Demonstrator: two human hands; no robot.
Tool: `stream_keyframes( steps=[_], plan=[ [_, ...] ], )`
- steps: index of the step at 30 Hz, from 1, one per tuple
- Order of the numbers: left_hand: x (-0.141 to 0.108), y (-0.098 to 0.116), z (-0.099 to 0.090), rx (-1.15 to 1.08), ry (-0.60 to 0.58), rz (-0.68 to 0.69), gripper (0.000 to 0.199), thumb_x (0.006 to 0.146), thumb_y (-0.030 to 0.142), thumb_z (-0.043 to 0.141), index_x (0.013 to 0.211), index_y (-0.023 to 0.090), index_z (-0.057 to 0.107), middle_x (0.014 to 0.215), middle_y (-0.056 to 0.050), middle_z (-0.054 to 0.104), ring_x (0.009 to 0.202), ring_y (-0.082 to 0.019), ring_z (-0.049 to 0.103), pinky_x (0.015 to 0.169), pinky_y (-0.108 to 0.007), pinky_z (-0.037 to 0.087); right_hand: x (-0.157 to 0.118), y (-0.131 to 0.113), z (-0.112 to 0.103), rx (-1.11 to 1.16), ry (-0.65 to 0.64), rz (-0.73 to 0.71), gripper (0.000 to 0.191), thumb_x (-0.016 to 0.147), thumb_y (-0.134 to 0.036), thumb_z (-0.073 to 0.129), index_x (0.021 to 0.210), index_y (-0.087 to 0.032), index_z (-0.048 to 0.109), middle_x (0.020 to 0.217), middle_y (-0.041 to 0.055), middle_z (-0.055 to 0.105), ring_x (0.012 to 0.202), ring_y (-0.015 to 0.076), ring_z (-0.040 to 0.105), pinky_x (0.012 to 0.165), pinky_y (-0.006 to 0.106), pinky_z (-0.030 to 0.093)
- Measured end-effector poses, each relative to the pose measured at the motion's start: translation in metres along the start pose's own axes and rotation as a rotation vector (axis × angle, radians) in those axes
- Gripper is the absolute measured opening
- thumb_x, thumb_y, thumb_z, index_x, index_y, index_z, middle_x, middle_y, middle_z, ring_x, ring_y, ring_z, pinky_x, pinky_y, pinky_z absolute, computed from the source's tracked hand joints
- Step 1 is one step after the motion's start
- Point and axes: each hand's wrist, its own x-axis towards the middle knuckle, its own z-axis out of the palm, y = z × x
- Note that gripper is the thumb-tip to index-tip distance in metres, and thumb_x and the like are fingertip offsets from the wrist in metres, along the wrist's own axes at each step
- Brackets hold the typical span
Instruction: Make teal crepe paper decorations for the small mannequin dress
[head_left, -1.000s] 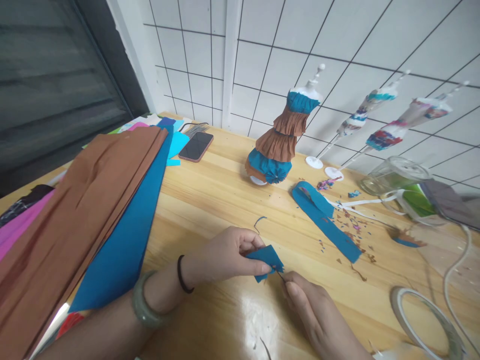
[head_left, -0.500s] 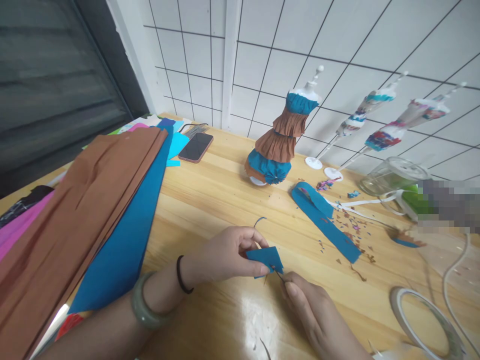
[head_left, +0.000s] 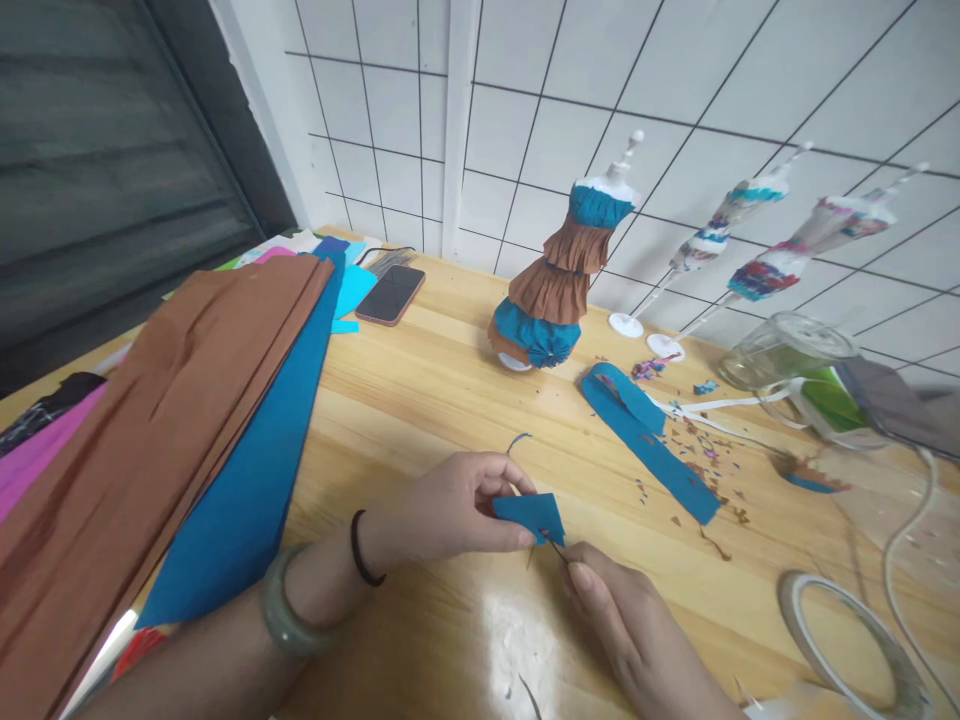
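Note:
My left hand [head_left: 480,510] pinches a small folded piece of blue crepe paper [head_left: 534,514] between thumb and fingers, low over the table. Close on its right, my right hand [head_left: 622,610] is closed on a thin dark tool [head_left: 556,549], whose narrow end meets the lower right edge of the paper. Its handle is hidden in my fingers, so its kind does not show. Beyond the hands stands a small dress form [head_left: 566,270] dressed in blue and brown ruffled paper. A looped blue paper strip [head_left: 651,440] lies to its right.
Large brown paper sheets [head_left: 187,350] and a blue sheet [head_left: 247,500] cover the left side. A phone [head_left: 390,295] lies behind. Two more dress forms [head_left: 727,225], a glass jar [head_left: 787,350], paper scraps [head_left: 705,455], a tape roll [head_left: 855,640] and a cable [head_left: 900,560] are on the right.
Hardly anything differs. Both hands keep their grip at nearly the same spot, and the left thumb and blue paper have shifted very slightly.

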Motion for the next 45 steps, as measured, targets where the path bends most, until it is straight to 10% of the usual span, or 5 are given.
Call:
stream_keyframes(
  steps=[45],
  plan=[
    [-0.0019, 0.0054, -0.0018, 0.050, -0.017, 0.024, 0.024, 0.067, 0.013, 0.061, 0.091, 0.016, 0.056, 0.091, -0.005, 0.063, 0.083, -0.015, 0.058, 0.073, -0.028, 0.044, -0.0006, 0.0011, 0.0010, 0.015, -0.006, 0.007, 0.034, 0.092, -0.036, 0.024, 0.065, -0.023, 0.039, 0.057, -0.0035, 0.046, 0.051, 0.0130, 0.044, 0.049, 0.021, 0.036]
  ],
)
